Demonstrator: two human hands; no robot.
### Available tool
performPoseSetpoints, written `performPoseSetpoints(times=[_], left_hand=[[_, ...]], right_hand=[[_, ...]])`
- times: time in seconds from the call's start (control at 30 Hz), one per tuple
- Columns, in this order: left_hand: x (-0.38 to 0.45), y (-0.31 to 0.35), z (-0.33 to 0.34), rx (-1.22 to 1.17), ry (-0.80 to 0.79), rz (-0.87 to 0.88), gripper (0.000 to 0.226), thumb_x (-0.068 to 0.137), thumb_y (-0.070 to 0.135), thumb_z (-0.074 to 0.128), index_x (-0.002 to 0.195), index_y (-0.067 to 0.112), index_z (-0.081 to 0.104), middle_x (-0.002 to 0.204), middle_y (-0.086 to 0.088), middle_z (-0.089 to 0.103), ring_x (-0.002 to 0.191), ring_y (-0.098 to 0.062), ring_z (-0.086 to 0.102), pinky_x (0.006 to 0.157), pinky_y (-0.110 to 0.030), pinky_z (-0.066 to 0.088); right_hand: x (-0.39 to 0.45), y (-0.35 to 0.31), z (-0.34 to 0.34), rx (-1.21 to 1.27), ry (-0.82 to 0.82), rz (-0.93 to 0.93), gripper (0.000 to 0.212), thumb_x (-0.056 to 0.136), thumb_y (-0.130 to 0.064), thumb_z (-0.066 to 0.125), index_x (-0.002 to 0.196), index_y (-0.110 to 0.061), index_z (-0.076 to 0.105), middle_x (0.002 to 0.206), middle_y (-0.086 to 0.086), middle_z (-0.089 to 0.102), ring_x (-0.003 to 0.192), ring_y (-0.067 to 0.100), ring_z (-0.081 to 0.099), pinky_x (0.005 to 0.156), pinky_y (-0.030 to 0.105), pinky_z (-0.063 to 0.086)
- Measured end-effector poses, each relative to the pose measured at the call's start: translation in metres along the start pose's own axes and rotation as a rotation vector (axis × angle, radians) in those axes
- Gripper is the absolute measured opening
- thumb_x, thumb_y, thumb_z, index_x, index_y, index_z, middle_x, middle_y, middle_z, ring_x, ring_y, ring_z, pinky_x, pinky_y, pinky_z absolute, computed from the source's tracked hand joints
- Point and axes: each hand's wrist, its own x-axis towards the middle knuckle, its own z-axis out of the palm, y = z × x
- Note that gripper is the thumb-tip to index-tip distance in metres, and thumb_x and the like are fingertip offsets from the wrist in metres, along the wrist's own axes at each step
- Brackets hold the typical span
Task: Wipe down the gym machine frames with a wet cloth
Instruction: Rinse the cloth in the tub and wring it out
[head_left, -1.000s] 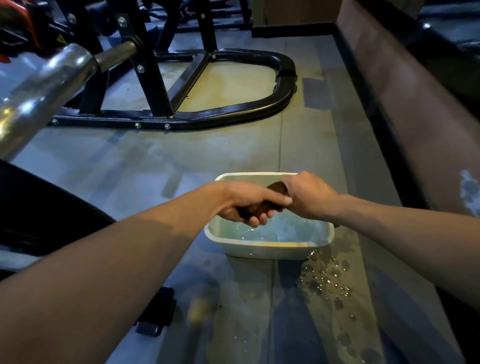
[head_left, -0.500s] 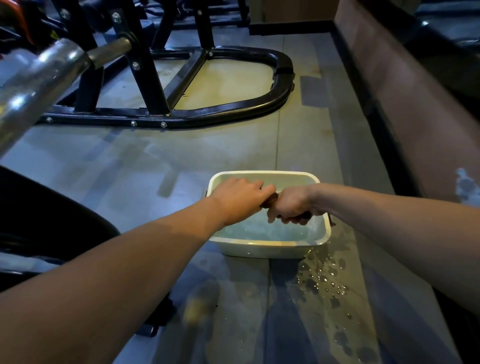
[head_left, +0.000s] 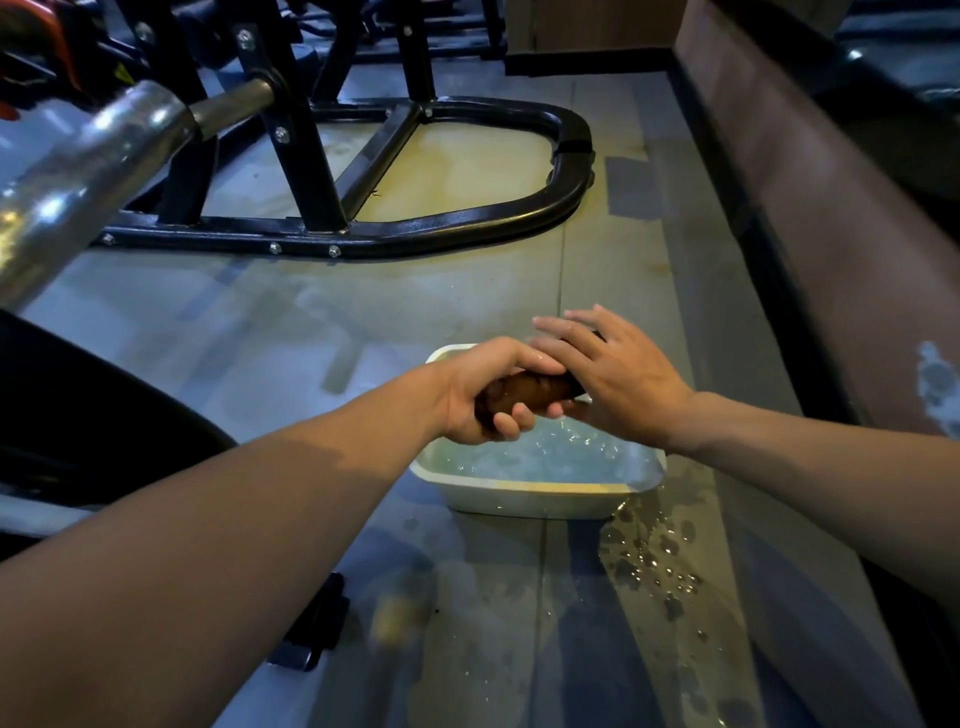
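A twisted brown cloth (head_left: 535, 392) is held over a white tub of water (head_left: 524, 499) on the floor. My left hand (head_left: 483, 395) grips the cloth's left end, fingers curled round it. My right hand (head_left: 613, 374) lies over the cloth's right end with its fingers stretched out straight; the thumb sits under the cloth. The black gym machine frame (head_left: 467, 228) stands on the floor beyond the tub, its curved base tube bolted along the front.
A chrome bar (head_left: 88, 161) juts in from the upper left, close to my head. A dark padded seat (head_left: 78, 415) fills the left edge. Water drops (head_left: 649, 556) lie on the floor right of the tub. A low wall (head_left: 805, 208) runs along the right.
Both hands were wringing the cloth low in the tub. They have risen above it, and my right hand has opened its fingers.
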Motion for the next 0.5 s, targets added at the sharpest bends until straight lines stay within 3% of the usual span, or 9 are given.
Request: performPoseSetpoints(times=[0.07,0.13,0.23,0.33,0.4,0.5], left_hand=[[-0.005,-0.001,-0.001,-0.010,-0.100,-0.046,0.038,0.097,0.034,0.057,0.115,0.000,0.058,0.079,-0.006,0.056,0.046,-0.007,0.042,0.037,-0.014,0.029],[-0.008,0.000,0.005,0.083,-0.077,-0.066,0.032,0.098,0.032,0.060,0.107,0.002,0.059,0.075,-0.004,0.055,0.046,-0.006,0.041,0.037,-0.014,0.029],[-0.002,-0.003,0.017,0.455,0.161,0.007,0.013,0.097,0.017,0.066,0.099,0.007,0.059,0.066,-0.002,0.049,0.048,-0.009,0.040,0.040,-0.017,0.034],[0.011,-0.008,0.020,0.937,0.434,0.193,0.009,0.091,0.009,0.067,0.085,0.007,0.061,0.065,-0.007,0.054,0.049,-0.017,0.051,0.045,-0.026,0.044],[0.016,-0.011,0.017,1.221,0.593,0.314,0.011,0.087,0.012,0.063,0.077,0.013,0.058,0.069,-0.007,0.061,0.061,-0.024,0.060,0.050,-0.028,0.045],[0.014,-0.015,0.014,1.554,0.666,0.439,0.013,0.090,0.021,0.062,0.084,0.021,0.051,0.082,-0.002,0.061,0.079,-0.028,0.062,0.063,-0.033,0.047]], right_hand=[[0.008,0.005,-0.006,0.092,0.022,-0.078,0.058,0.085,-0.023,0.081,0.135,-0.012,0.055,0.121,0.009,0.068,0.095,0.028,0.068,0.070,0.035,0.056],[0.013,0.006,-0.011,0.137,-0.051,-0.118,0.034,0.089,-0.017,0.077,0.119,-0.013,0.061,0.098,0.005,0.071,0.074,0.024,0.067,0.057,0.033,0.054],[0.021,-0.002,-0.017,0.060,-0.346,0.050,0.008,0.096,-0.025,0.067,0.098,-0.019,0.062,0.081,-0.002,0.066,0.066,0.019,0.062,0.058,0.031,0.049],[0.032,-0.012,-0.021,0.102,-0.541,0.348,0.015,0.096,-0.028,0.061,0.081,-0.023,0.062,0.073,-0.001,0.061,0.064,0.018,0.061,0.058,0.036,0.055],[0.034,-0.015,-0.014,0.213,-0.603,0.478,0.021,0.092,-0.022,0.060,0.071,-0.021,0.063,0.070,0.002,0.063,0.061,0.020,0.061,0.053,0.036,0.052],[0.034,-0.017,-0.004,0.496,-0.731,0.586,0.016,0.086,-0.018,0.066,0.070,-0.013,0.065,0.067,0.000,0.060,0.059,0.019,0.053,0.054,0.037,0.045]])
